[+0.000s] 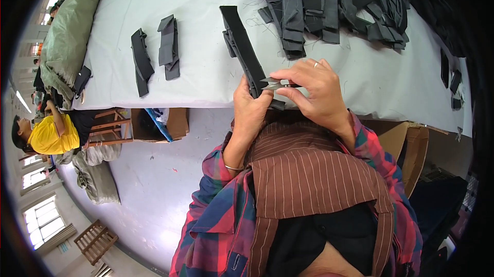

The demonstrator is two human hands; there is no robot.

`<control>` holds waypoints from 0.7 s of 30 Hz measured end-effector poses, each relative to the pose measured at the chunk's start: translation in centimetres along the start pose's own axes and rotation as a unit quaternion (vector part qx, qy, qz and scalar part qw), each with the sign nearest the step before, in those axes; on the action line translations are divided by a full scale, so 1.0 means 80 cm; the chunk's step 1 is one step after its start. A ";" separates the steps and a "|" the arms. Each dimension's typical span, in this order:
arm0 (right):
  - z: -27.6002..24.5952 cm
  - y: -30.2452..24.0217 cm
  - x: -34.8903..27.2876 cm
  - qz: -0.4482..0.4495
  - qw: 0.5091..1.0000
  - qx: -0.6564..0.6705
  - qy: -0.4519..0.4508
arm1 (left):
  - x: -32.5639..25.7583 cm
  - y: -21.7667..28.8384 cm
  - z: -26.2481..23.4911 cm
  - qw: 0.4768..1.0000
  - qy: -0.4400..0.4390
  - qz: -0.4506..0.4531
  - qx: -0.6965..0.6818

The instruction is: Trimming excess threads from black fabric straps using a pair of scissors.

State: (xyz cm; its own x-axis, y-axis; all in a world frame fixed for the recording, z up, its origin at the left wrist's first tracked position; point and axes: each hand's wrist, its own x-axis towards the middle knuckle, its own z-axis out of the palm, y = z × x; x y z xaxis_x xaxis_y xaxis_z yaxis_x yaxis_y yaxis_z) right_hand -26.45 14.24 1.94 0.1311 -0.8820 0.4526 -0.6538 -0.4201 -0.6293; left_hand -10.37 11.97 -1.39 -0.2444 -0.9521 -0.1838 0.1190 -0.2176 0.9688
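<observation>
Looking down from the head camera, a long black fabric strip (246, 53) runs from the table (195, 35) toward the person's body, its near end gathered in the left hand (250, 108). That hand's fingers are clenched around the strip just past the table's front edge, thumb on top. The right hand (315, 91) sits just beside it, its fingers pinching a small pair of metal thread snips (274, 84), whose pointed blades touch the strip right above the left hand's grip.

The strip looks light, soft and floppy; it probably sags wherever it is not supported, so a hold close to the spot being worked, as the left hand has it, seems the sensible place. The snips are small, hard and sharp at the tip, best held by the back loop.

Farther up the table lie two folded black pieces (154, 50), well apart from the hands, and a large heap of similar black strips (329, 4) at the far right. A cardboard box (406, 148) stands under the table on the right. A person in a yellow shirt (49, 135) sits at the far left.
</observation>
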 end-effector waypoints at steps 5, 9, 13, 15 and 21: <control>0.009 -0.005 0.002 -0.035 0.996 -0.078 0.007 | 0.004 -0.006 0.000 0.983 0.012 0.123 0.136; 0.012 -0.011 0.003 -0.056 0.993 -0.106 0.020 | 0.002 -0.013 -0.004 0.980 0.033 0.104 0.168; 0.014 -0.010 0.000 -0.056 0.991 -0.120 0.024 | -0.001 -0.006 -0.003 0.976 0.044 0.076 0.201; 0.014 -0.009 0.000 -0.056 0.991 -0.120 0.020 | -0.001 -0.007 -0.003 0.977 0.043 0.071 0.196; 0.014 0.001 0.001 -0.035 0.994 -0.084 0.055 | 0.001 -0.010 -0.005 0.972 0.050 0.075 0.216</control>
State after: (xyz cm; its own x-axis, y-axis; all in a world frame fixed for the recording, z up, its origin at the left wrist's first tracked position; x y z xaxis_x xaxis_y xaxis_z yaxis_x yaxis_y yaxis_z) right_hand -25.62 13.93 1.19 0.1048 -0.8191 0.5640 -0.7617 -0.4308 -0.4840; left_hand -10.10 11.95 -2.23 -0.1577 -0.9871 -0.0288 -0.2743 0.0158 0.9615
